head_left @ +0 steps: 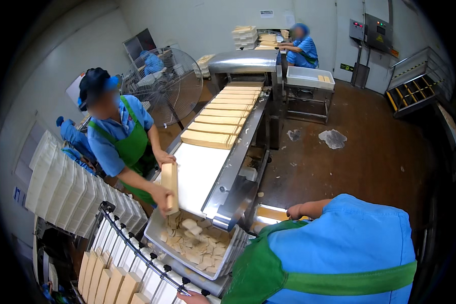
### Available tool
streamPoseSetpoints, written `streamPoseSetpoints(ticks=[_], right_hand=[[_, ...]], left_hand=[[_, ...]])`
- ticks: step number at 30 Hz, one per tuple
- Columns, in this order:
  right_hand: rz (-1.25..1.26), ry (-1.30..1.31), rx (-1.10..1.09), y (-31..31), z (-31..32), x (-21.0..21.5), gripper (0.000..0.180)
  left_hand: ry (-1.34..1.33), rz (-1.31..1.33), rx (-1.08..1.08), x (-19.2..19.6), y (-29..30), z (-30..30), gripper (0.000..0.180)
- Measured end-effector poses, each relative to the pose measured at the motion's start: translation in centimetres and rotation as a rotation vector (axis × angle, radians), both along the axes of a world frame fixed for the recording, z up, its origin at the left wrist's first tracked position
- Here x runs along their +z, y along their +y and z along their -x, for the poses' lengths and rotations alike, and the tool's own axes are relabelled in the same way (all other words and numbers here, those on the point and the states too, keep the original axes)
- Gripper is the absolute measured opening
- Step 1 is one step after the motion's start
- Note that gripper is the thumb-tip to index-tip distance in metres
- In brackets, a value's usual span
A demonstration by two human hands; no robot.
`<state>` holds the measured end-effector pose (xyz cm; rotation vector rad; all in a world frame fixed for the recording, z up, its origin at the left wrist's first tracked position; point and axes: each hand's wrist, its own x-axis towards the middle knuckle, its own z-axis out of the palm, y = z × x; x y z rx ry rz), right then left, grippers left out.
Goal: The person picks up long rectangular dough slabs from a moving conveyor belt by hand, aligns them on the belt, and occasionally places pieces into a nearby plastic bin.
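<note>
Left hand: at the near edge, the left hand (193,298) lay at or just beside the near end of the guide rail (147,260); contact and grip could not be told.
Right hand: farther off and to the right, the right hand (298,211) was beside a shiny, yellow-topped surface (269,215); whether it held anything could not be told.
Pale yellow blocks: the row of pale yellow blocks (115,285) lay left of the left hand, the nearer one, beyond the rail; long axes ran near to far, leaning right at the far end.
Scrap crate: the white crate (180,262) of broken pieces stood between both hands, slightly left.
Co-worker: across the crate, the co-worker (131,134) gripped an upright-looking block (171,180).
Hard to see: left fingers and nearest blocks were cut off; right fingertips were indistinct.
</note>
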<state>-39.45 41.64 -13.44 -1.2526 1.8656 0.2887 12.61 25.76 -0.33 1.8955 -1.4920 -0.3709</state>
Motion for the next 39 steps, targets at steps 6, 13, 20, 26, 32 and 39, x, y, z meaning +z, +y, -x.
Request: streamPoseSetpoints(ticks=[6, 13, 20, 26, 32, 39], right_hand=[[-0.074, -0.003, 0.011, -0.7, 1.8, -2.0, 0.044], [-0.025, -0.086, -0.082, -3.5, 5.5, -5.2, 0.041], [0.783, -0.157, -0.567, -16.0, 14.3, -3.6, 0.017], [1.064, -0.346, -0.922, -30.0, 17.4, 0.7, 0.04], [0.999, -0.499, -1.292, -39.1, 19.5, -0.2, 0.049], [1.187, -0.034, -0.98, -40.0, 17.9, 2.1, 0.052]], left_hand=[[-0.106, -0.28, 0.036, 3.8, 0.5, 1.7, 0.05], [-0.218, -0.3, 0.083, 1.0, -0.8, 1.2, 0.046], [-0.345, 0.011, 0.313, -1.3, -6.2, 2.4, 0.046], [-0.391, 0.181, -0.083, 0.4, -18.9, 14.3, 0.027], [-0.222, 0.081, -0.502, 0.5, -29.3, 28.6, 0.019], [-0.155, -0.052, -0.756, -3.3, -38.5, 39.4, 0.018]])
